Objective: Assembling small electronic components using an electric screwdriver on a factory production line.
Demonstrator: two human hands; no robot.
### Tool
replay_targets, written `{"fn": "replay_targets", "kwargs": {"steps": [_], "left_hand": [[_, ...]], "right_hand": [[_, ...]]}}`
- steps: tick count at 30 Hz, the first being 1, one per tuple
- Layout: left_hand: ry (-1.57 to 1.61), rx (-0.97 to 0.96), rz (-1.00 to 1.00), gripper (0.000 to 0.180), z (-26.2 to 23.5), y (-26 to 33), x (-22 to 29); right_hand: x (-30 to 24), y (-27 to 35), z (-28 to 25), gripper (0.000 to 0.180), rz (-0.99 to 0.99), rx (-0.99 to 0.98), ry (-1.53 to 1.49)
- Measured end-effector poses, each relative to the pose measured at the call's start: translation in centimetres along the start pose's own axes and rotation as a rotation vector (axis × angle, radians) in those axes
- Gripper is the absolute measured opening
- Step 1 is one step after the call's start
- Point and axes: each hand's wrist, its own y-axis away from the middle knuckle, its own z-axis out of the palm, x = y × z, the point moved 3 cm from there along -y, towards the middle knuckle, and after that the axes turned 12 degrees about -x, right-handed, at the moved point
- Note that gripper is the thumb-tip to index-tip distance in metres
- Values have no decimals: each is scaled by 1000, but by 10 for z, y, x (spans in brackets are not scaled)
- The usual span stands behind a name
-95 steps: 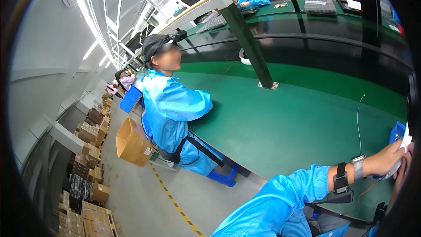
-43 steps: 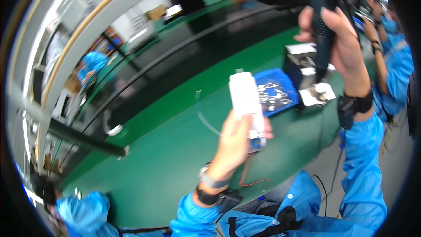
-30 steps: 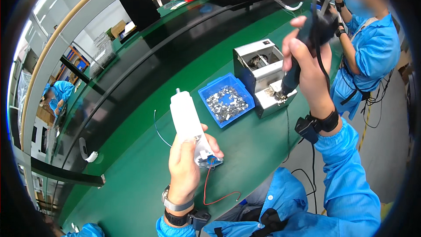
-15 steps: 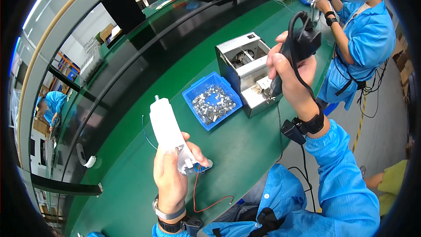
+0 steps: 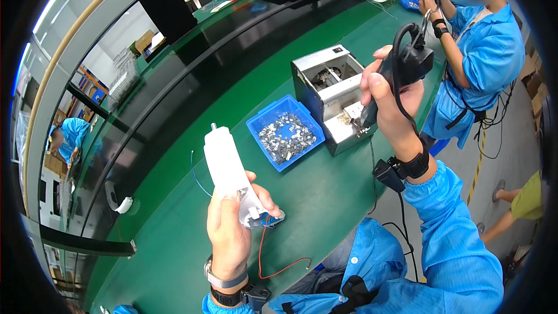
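Note:
My left hand [image 5: 228, 229] is closed around the lower end of a long white plastic housing [image 5: 225, 160], held tilted above the green bench. A thin red wire [image 5: 261, 259] and a blue wire [image 5: 198, 179] trail from it. In my right hand [image 5: 400, 113] is a black electric screwdriver [image 5: 414, 61] with a looped cable, pointing down. Its tip is at the front of a screw feeder [image 5: 332, 97], close to the pick-up spot; contact cannot be made out. Left of the feeder stands a blue bin [image 5: 263, 117] holding many small metal and dark parts [image 5: 289, 139].
A co-worker in a blue smock [image 5: 485, 52] stands at the right along the bench [image 5: 302, 197]. A small white part [image 5: 124, 204] lies at the bench's left. Black rails run along the bench's far side. Cables hang near my right forearm.
The bench, feeder and bin appear shifted slightly right and down in the picture. Both hands keep their holds, and the screwdriver tip stays at the feeder.

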Motion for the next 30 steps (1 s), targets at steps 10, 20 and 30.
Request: {"fn": "replay_targets", "kwargs": {"steps": [10, 20, 30], "left_hand": [[49, -7, -12, 35, -10, 6, 3], [53, -138, -73, 33, 5, 19, -3], [23, -197, -93, 29, 6, 19, 0]], "right_hand": [[-5, -8, 14, 31, 153, -4, -64], [-126, -42, 140, 104, 39, -336, -558], [-149, -31, 171, 109, 81, -327, -418]]}}
